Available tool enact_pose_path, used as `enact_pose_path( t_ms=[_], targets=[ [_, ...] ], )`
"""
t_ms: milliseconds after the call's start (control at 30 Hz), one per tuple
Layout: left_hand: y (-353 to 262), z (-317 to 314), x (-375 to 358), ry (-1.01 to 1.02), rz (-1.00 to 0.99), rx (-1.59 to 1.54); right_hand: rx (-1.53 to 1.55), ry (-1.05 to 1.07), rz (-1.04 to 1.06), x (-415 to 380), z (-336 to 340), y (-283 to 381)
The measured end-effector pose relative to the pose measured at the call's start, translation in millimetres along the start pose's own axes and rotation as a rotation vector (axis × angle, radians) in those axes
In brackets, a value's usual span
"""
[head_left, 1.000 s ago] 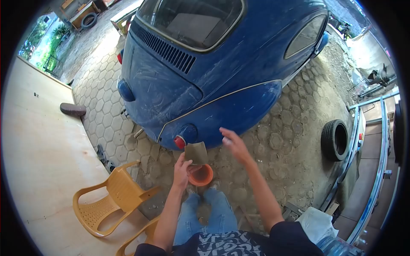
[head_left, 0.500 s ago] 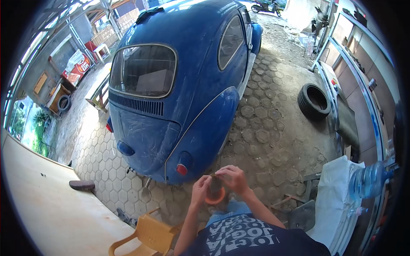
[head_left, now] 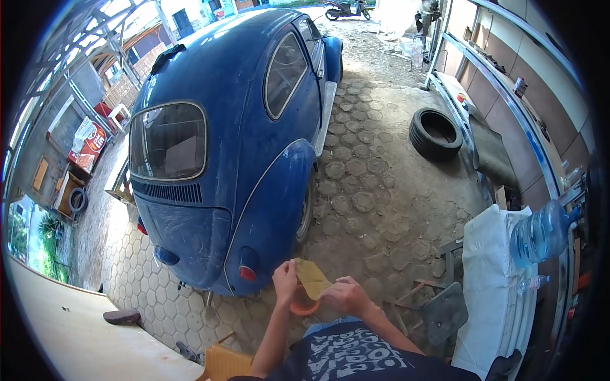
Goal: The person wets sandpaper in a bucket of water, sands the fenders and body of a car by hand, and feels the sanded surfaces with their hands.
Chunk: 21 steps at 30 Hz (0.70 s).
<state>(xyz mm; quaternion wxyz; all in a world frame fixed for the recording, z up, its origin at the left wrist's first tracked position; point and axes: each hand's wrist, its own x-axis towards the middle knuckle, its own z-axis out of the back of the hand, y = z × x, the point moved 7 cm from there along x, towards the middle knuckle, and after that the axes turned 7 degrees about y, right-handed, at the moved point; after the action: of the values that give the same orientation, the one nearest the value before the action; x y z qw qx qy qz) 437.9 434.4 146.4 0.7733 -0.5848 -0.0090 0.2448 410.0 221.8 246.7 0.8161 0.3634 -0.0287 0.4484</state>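
Observation:
My left hand [head_left: 285, 281] pinches one corner of a small tan sheet of sandpaper [head_left: 311, 278]. The opposite end is gripped by my right hand [head_left: 347, 297], so the sheet is stretched at a slant between them. Below the sheet is an orange tub [head_left: 305, 309], partly covered by my hands and forearm; its contents cannot be made out. Just ahead of my hands stands a blue car [head_left: 254, 209], with its rear and right rear fender towards me. Dull, whitish marks show on its rear lid [head_left: 181, 228].
A loose tyre [head_left: 436, 133] lies on the paving to the right. Beside me a white-covered bench [head_left: 486, 273] bears a large blue water bottle [head_left: 540, 235]. A yellow plastic chair [head_left: 227, 363] is close at my left. A pale board [head_left: 70, 324] with a dark block [head_left: 122, 316] fills the lower left.
The sandpaper has turned so its tan face shows; before, it looked dark. My right hand has moved lower. The view has swung right, shifting the car leftwards.

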Motion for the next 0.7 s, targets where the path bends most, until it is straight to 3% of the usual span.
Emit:
enact_pose_path(
  t_ms=[67, 167, 300, 500, 700],
  targets=[
    [-52, -21, -11, -0.005, -0.057, 0.045, 0.023, -0.023, 0.027, -2, 15, -16],
    [-104, -70, -12, 0.229, -0.201, 0.098, 0.075, -0.148, -0.027, 0, 55, -35],
    [-153, -123, -14, 0.464, -0.182, -0.035, 0.128, -0.289, -0.218, 12, 123, -74],
    [-171, -156, 0, 0.476, -0.183, -0.172, 0.130, -0.359, -0.245, 20, 164, -127],
    [-165, -158, 38, 0.462, -0.185, -0.118, 0.237, -0.368, -0.315, 46, 152, -166]
  ],
)
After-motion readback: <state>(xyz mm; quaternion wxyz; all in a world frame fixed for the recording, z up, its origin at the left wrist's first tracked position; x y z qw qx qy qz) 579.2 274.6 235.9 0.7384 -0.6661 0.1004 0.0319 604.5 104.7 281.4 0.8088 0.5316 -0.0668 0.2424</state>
